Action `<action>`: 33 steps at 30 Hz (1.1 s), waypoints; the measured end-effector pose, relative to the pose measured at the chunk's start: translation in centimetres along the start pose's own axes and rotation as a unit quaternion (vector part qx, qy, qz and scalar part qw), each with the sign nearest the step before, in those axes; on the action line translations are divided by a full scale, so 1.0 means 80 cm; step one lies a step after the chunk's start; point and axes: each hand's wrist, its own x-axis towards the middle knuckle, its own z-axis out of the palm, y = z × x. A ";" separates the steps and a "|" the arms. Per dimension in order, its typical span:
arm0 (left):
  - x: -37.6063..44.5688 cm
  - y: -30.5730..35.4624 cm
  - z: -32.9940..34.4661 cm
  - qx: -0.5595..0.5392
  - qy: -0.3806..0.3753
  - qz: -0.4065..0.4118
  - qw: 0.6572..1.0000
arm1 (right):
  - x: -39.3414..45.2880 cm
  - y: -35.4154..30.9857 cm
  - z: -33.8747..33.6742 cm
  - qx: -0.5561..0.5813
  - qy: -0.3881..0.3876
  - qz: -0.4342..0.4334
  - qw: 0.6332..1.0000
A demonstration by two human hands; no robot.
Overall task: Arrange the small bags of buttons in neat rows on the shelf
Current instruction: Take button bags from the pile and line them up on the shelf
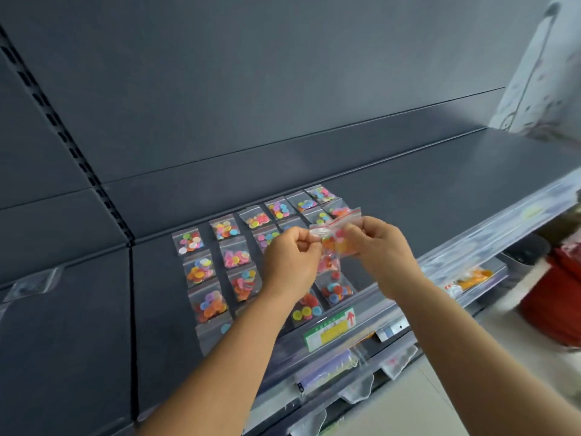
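Observation:
Several small clear bags of coloured buttons (pixel 234 255) lie in rows on the dark grey shelf (pixel 424 196). Above the rows, both hands hold a small bunch of button bags (pixel 336 237) with red zip strips. My left hand (pixel 292 262) pinches the bunch at its left edge. My right hand (pixel 382 247) pinches its right side. The hands and forearms hide part of the middle rows.
A clear price rail (pixel 490 247) runs along the shelf's front edge, with a green and yellow label (pixel 330 330) on it. Lower shelves hold packaged goods (pixel 471 276). A red container (pixel 553 297) stands at the right. A slotted upright (pixel 63 133) divides the back panel at the left.

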 end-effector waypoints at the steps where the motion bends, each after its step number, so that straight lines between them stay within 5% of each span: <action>1: 0.003 0.000 0.004 -0.001 0.001 0.001 1.000 | 0.005 0.002 -0.005 0.004 0.002 -0.002 1.000; 8: 0.015 0.001 0.039 0.028 0.013 -0.010 0.999 | 0.040 0.020 -0.044 -0.065 0.030 -0.007 0.997; 23: -0.005 0.039 0.136 0.190 0.079 -0.107 0.973 | 0.113 0.068 -0.107 -0.254 -0.203 -0.065 0.943; 30: -0.017 0.045 0.152 0.381 0.108 -0.063 0.916 | 0.113 0.074 -0.112 -0.333 -0.194 -0.161 0.909; 33: -0.022 0.041 0.152 0.392 0.082 -0.008 0.916 | 0.112 0.075 -0.121 -0.335 -0.214 -0.233 0.888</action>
